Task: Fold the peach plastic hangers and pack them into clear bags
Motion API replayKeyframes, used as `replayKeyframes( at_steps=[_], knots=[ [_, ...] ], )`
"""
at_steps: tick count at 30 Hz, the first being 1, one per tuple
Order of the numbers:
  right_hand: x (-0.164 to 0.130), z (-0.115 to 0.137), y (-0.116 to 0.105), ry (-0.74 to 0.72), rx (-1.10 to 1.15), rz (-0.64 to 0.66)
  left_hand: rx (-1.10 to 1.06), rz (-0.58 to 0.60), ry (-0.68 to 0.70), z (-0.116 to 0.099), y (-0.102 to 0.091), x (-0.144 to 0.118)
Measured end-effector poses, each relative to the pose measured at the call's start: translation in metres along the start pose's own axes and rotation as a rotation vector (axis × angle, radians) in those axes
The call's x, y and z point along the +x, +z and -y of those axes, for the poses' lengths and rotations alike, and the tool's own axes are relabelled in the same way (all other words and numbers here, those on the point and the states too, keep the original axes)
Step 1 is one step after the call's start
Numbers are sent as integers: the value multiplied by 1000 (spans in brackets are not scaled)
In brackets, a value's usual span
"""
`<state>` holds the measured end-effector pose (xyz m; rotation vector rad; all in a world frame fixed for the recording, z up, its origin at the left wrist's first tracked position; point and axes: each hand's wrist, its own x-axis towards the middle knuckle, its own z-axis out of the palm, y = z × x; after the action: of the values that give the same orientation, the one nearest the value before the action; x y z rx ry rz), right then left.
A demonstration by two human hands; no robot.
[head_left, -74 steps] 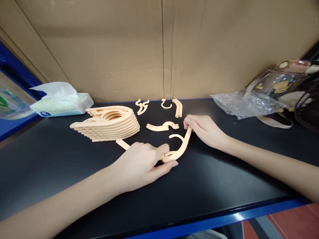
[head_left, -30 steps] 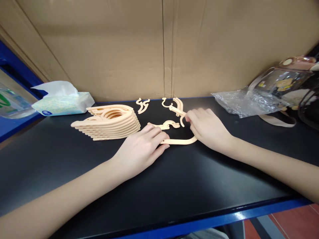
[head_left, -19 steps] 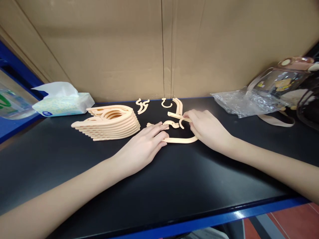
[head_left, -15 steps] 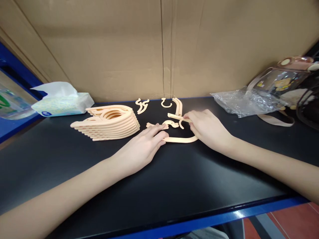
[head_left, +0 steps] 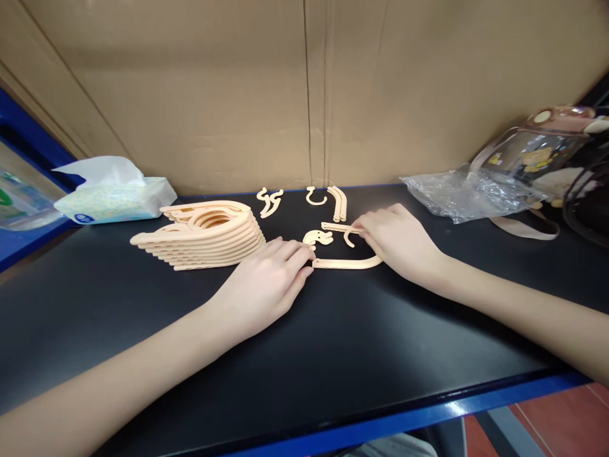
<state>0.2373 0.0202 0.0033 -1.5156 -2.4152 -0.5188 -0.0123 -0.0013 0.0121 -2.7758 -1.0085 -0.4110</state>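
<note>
My left hand (head_left: 269, 279) is closed, fingers curled over a cream plastic hanger piece (head_left: 310, 247) that is mostly hidden beneath them. Its thumb is by the end of a curved hanger arm (head_left: 345, 263) lying on the table. My right hand (head_left: 397, 241) pinches the end of another hanger arm (head_left: 339, 226); its fingers hide the rest. A small hanger hook (head_left: 349, 240) lies just below that arm. Between the hands rests a curved hanger joint piece (head_left: 318, 237). To the left stands a neat stack of folded cream hangers (head_left: 214, 235).
Loose hanger pieces (head_left: 271, 203), a hook (head_left: 316, 197) and two curved arms (head_left: 339, 204) lie at the back. A tissue pack (head_left: 114, 200) is at the left. Clear plastic wrap (head_left: 457, 193) and a transparent bottle (head_left: 537, 152) sit right. Cardboard (head_left: 214, 95) walls the black table (head_left: 333, 355).
My left hand has closed over the hanger piece, which now barely shows. The joint piece has shifted slightly left, leaving a gap to the hook. My right hand stays almost in place.
</note>
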Motion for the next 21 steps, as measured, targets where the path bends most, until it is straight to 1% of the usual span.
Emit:
replayKeyframes(
  at_steps=[3, 6, 9, 13, 17, 21],
  knots=[
    [-1, -1, -1, -15, -40, -27, 10, -18, -24, 2, 2, -1],
    [-1, -1, -6, -40, -64, -95, 4, -25, -58, 4, 3, -1],
    [-2, 3, -13, -112, -10, -147, 4, -6, -83, 6, 4, -1],
    [-3, 11, -19, -198, 66, -154, 5, 10, -92, 8, 2, 1],
    [-5, 17, -20, -298, 88, -157, 4, 12, -104, 10, 2, 1],
    [-8, 20, -21, -348, 127, -163, 11, 7, -99, 11, 3, 0]
  ],
)
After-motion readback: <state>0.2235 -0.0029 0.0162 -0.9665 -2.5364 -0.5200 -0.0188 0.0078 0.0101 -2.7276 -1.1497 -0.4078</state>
